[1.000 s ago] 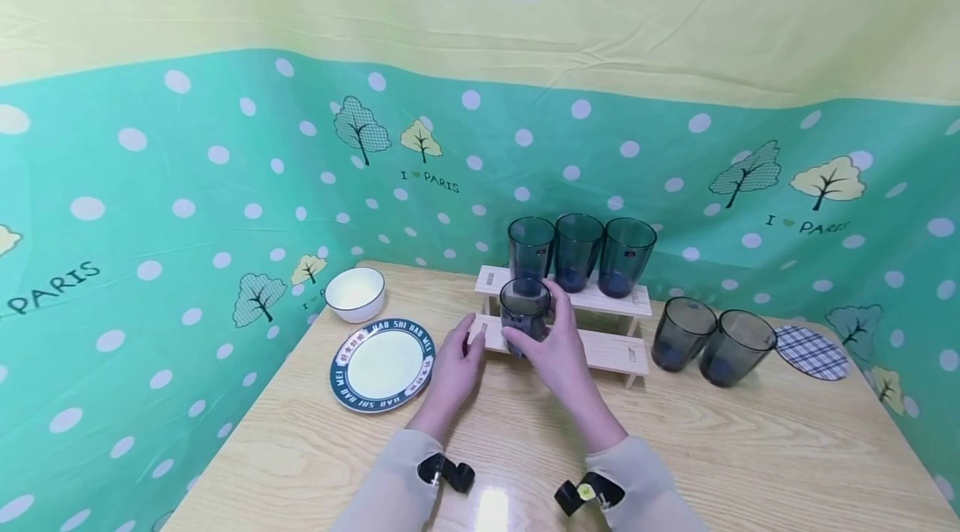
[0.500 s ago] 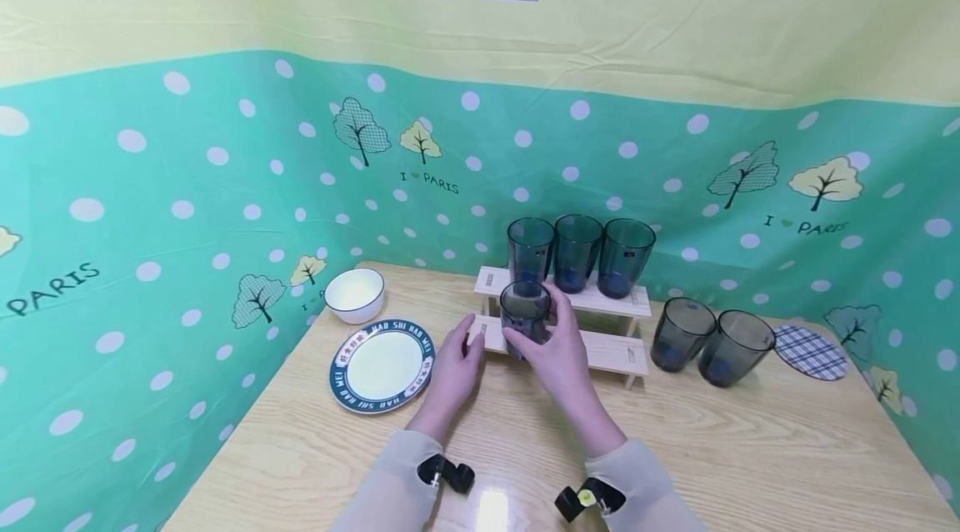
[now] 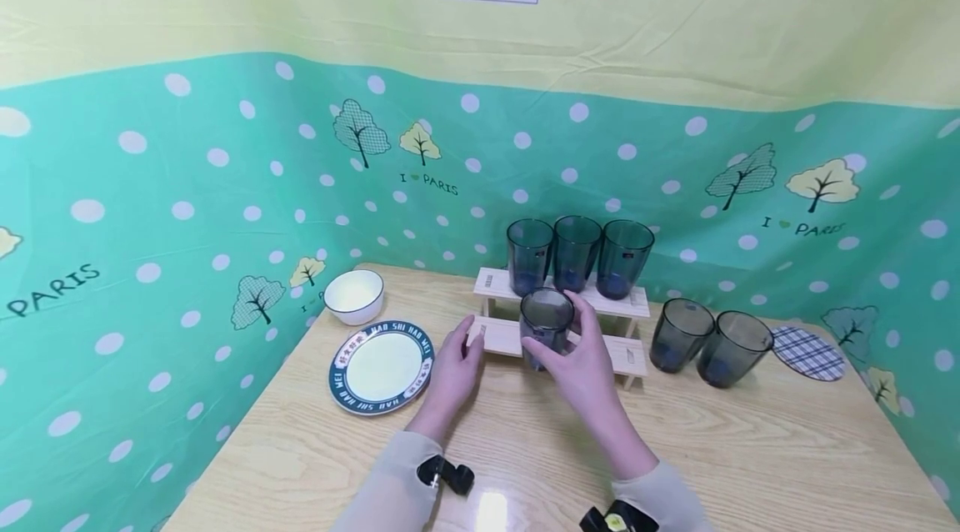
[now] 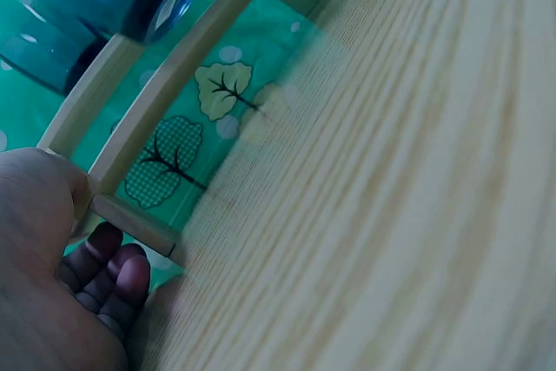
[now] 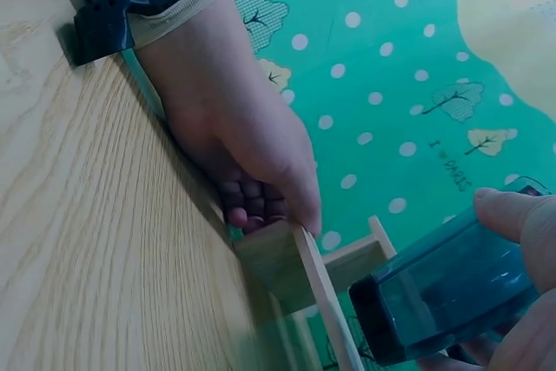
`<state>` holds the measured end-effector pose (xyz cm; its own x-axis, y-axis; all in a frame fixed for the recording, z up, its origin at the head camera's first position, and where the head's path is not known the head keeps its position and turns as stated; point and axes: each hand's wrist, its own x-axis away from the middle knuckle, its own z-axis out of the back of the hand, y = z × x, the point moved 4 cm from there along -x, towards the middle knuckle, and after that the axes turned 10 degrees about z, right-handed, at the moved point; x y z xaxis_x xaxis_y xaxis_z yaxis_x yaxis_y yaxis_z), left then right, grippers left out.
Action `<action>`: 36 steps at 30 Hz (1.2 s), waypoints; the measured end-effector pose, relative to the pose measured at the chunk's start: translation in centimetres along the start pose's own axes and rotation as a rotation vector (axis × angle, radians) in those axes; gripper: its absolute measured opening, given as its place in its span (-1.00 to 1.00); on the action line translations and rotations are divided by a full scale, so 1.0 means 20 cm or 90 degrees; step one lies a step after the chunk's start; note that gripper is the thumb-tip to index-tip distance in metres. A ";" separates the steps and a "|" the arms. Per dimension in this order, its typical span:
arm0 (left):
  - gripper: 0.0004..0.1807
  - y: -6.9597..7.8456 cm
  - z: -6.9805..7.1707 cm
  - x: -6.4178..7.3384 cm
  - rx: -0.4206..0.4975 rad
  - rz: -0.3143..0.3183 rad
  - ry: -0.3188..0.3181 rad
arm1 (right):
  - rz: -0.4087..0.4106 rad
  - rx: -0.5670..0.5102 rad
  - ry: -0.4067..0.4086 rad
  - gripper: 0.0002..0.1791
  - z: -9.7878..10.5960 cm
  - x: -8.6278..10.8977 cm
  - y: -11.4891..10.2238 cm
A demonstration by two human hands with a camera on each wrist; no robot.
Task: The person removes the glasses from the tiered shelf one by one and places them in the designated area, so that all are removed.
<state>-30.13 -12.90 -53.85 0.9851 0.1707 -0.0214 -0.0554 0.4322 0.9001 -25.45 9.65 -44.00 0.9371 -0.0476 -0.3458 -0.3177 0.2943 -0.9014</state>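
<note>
My right hand [image 3: 581, 357] holds a smoky dark glass [image 3: 546, 323] upright, thumb on the near side and fingers round the far side. Its base is close over the front shelf of a two-tier wooden rack [image 3: 498, 336]. In the right wrist view the same glass [image 5: 452, 288] shows its thick dark base beside the shelf edge. My left hand [image 3: 457, 365] grips the left end of the lower shelf; the left wrist view shows the thumb side at the shelf end and fingertips [image 4: 130, 280] curled by its leg. Three similar glasses [image 3: 576, 257] stand along the upper shelf.
Two more smoky glasses [image 3: 681, 336] stand on the table right of the rack, next to a checked round mat [image 3: 810, 353]. To the left are a green-rimmed plate [image 3: 345, 386] and a white bowl [image 3: 354, 317]. A patterned cloth [image 3: 225, 132] hangs behind the table.
Over the last half second my right hand has carried the glass a little to the right and toward me along the lower shelf. My left hand has stayed at the rack's left end.
</note>
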 end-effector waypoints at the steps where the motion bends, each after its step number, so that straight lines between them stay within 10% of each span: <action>1: -0.36 0.00 0.00 0.00 -0.001 0.001 -0.001 | -0.004 -0.004 0.000 0.09 0.02 0.01 0.00; 36: -0.38 0.00 0.00 0.00 -0.011 -0.008 -0.006 | -0.133 0.158 0.101 0.31 0.91 0.28 0.17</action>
<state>-30.10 -12.89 -53.74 0.9872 0.1570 -0.0293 -0.0450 0.4497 0.8921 -18.62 27.71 -44.36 0.9379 -0.2732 -0.2139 -0.0578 0.4848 -0.8727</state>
